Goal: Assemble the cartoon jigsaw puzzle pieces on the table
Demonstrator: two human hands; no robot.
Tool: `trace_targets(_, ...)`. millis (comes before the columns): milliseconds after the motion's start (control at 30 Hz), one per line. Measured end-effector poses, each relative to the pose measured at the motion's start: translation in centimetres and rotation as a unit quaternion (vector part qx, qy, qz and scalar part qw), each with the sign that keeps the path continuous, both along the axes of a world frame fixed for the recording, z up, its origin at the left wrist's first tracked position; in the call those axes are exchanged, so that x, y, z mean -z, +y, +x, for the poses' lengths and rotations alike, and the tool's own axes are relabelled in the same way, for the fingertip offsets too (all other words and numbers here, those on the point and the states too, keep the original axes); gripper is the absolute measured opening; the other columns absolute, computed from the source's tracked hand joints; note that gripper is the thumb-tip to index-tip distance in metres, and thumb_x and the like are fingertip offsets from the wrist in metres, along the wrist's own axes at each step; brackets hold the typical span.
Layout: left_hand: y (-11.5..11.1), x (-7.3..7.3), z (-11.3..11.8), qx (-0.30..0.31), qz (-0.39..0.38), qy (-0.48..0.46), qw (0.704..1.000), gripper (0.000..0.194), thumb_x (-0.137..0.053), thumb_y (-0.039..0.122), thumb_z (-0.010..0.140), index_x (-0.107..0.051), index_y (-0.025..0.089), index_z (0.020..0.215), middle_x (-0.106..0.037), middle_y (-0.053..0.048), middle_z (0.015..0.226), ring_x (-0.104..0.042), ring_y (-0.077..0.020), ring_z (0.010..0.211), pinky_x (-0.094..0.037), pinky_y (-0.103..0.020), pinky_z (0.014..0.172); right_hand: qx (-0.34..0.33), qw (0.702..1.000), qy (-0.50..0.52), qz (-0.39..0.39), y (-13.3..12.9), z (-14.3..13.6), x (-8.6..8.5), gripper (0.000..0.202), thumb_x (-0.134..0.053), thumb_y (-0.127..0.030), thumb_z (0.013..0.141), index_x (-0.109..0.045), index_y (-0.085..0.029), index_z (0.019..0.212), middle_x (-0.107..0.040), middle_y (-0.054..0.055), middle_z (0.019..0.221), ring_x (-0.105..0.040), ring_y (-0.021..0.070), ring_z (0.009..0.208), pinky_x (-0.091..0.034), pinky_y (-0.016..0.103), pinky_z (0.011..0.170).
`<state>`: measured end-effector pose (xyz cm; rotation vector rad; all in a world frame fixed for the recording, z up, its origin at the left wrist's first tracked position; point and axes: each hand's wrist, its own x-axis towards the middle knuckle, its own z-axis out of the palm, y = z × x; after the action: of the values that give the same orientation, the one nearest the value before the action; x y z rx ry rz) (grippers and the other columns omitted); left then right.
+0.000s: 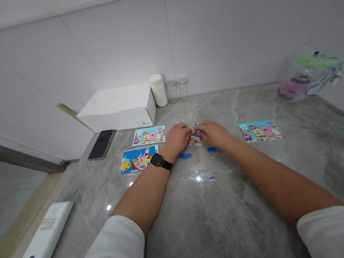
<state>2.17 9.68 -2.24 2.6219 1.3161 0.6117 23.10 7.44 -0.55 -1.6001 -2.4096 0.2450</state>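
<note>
Small jigsaw puzzle pieces (197, 139) lie clustered on the grey marbled table, between my two hands. My left hand (178, 136), with a black watch on its wrist, has its fingers curled at the left edge of the cluster. From the other side my right hand (214, 133) reaches in, fingertips bent onto the pieces. Whatever either hand pinches is too small to make out. Blue puzzle pieces (186, 155) lie below my left hand, and another blue piece (211, 149) is beside my right wrist. A lone puzzle piece (212, 177) rests nearer to me.
Cartoon picture cards (149, 136) lie left of my hands, and another picture card (261, 131) at right. Behind stand a white box (116, 103), a white bottle (158, 90) and two clear jars (177, 90). A phone (101, 144), a white power bank (44, 238) and a plastic bag (312, 73) sit farther out.
</note>
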Motion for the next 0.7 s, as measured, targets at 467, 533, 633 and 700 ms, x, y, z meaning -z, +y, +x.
trace_targets(467, 0.2, 0.4, 0.1, -0.021, 0.004, -0.018, 1.0, 0.022, -0.063, 0.026, 0.099, -0.083, 0.021, 0.104, -0.074, -0.011, 0.101, -0.067, -0.0264, 0.1, -0.053, -0.04, 0.093, 0.003, 1.0, 0.006, 0.017, 0.3, -0.3, 1.3, 0.034, -0.056, -0.023, 0.103, -0.077, -0.024, 0.13, -0.069, 0.012, 0.129, -0.064, 0.0244, 0.117, -0.049, 0.032, 0.1)
trace_targets(533, 0.3, 0.5, 0.0, -0.027, 0.003, -0.034, 0.999, 0.021, -0.062, 0.024, 0.099, -0.082, 0.02, 0.103, -0.074, -0.01, 0.101, -0.067, -0.0257, 0.1, -0.053, -0.04, 0.094, 0.004, 1.0, 0.01, 0.015, 0.3, -0.2, 1.4, 0.034, -0.057, -0.022, 0.103, -0.077, -0.024, 0.13, -0.069, 0.012, 0.128, -0.064, 0.024, 0.117, -0.049, 0.032, 0.1)
trace_targets(633, 0.5, 0.5, -0.2, -0.055, -0.002, -0.084, 0.995, 0.018, -0.063, 0.023, 0.098, -0.08, 0.019, 0.096, -0.074, -0.01, 0.098, -0.067, -0.0246, 0.098, -0.053, -0.038, 0.094, 0.004, 1.0, 0.024, 0.017, 0.3, -0.2, 1.4, 0.033, -0.057, -0.023, 0.102, -0.077, -0.022, 0.128, -0.07, 0.012, 0.127, -0.064, 0.0237, 0.117, -0.049, 0.031, 0.1)
trace_targets(700, 0.7, 0.4, -0.3, -0.083, -0.013, -0.139, 0.987, 0.017, -0.063, 0.024, 0.098, -0.078, 0.018, 0.093, -0.074, -0.009, 0.097, -0.066, -0.0234, 0.095, -0.052, -0.037, 0.092, 0.008, 0.998, 0.05, 0.026, 0.4, -0.3, 1.4, 0.031, -0.058, -0.025, 0.102, -0.077, -0.021, 0.127, -0.07, 0.013, 0.126, -0.064, 0.0234, 0.116, -0.048, 0.031, 0.101)
